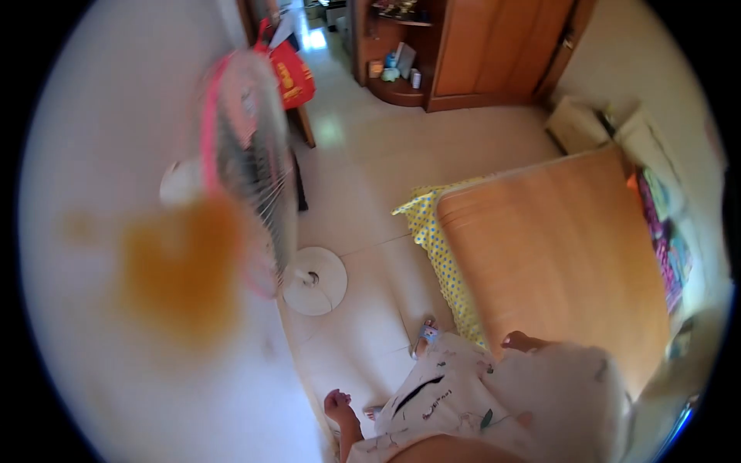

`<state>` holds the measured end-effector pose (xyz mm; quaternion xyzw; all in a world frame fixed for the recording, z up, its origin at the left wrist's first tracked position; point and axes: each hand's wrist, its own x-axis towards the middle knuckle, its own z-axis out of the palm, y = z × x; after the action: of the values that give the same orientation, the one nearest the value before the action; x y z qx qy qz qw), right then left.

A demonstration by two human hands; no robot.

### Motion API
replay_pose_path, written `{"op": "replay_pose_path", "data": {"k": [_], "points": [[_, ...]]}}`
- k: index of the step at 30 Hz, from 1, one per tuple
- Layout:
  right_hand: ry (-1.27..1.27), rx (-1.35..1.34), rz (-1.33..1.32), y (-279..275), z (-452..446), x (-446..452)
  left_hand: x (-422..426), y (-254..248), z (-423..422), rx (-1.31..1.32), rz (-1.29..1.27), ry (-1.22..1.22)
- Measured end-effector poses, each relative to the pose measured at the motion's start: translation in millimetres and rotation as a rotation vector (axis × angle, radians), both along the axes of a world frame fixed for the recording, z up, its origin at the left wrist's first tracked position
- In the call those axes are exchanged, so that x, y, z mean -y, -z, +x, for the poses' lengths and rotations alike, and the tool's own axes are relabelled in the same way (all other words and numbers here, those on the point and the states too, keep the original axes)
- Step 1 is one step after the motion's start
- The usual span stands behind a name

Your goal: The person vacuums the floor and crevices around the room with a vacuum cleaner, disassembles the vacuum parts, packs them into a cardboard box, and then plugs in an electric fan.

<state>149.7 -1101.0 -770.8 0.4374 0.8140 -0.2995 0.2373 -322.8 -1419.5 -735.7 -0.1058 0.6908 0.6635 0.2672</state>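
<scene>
My left hand (337,404) hangs low over the pale floor, left of the light patterned dress (455,386). Its fingers are curled in and nothing shows in them. On the other side, my right hand (523,342) sticks out past the dress beside the near part of the orange-brown mat (556,255) on the bed. Its fingers look drawn together, and no object is visible in it; the dress hides the wrist. A sandalled foot (426,333) shows between the dress and the bed.
A pink-rimmed fan (251,147) stands at the left on a round white base (315,282). Behind it hangs a red bag (289,73). Yellow dotted cloth (436,247) edges the bed. A wooden wardrobe (494,50) and corner shelf (397,94) are at the back. An orange blur covers the left.
</scene>
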Motion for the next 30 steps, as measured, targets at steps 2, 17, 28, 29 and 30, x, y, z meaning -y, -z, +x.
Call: {"op": "replay_pose_path", "data": {"k": [2, 17, 28, 29, 30], "points": [[0.185, -0.252, -0.051, 2, -29, -9, -46, -32, -41, -0.055, 0.047, 0.04], [0.691, -0.473, 0.077, -104, -222, -216, -357, -204, -121, 0.014, 0.105, 0.175], [1.241, -0.099, 0.059, -5, -187, -253, -787, -251, -291, 0.26, 0.471, 0.549], [1.539, -0.168, -0.106, -41, -204, -274, -807, -265, -302, 0.254, 0.448, 0.542], [1.697, -0.207, -0.194, -60, -219, -289, -826, -280, -313, 0.249, 0.425, 0.534]]}}
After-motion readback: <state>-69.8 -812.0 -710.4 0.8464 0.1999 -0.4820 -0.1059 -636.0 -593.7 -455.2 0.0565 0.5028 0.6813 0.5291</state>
